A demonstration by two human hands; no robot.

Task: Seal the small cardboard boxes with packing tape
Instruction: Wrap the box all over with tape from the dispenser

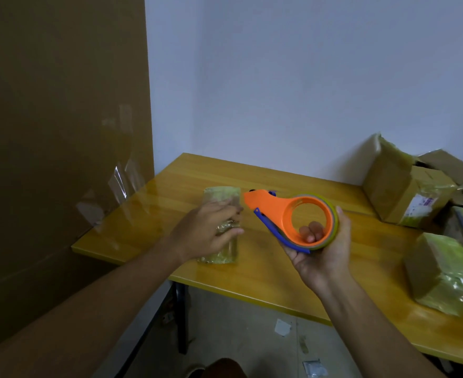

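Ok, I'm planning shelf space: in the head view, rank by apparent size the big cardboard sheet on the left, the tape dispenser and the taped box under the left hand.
1. Cardboard sheet, by far the largest.
2. Tape dispenser and taped box: they look alike, and the dispenser is held nearer the camera, so unranked.

A yellow wooden table (252, 271) stands in front of me against a pale wall (306, 77). To my left leans a big brown cardboard sheet (61, 105) with clear strips stuck on it. Paper scraps (282, 327) lie on the floor (238, 336) underneath.
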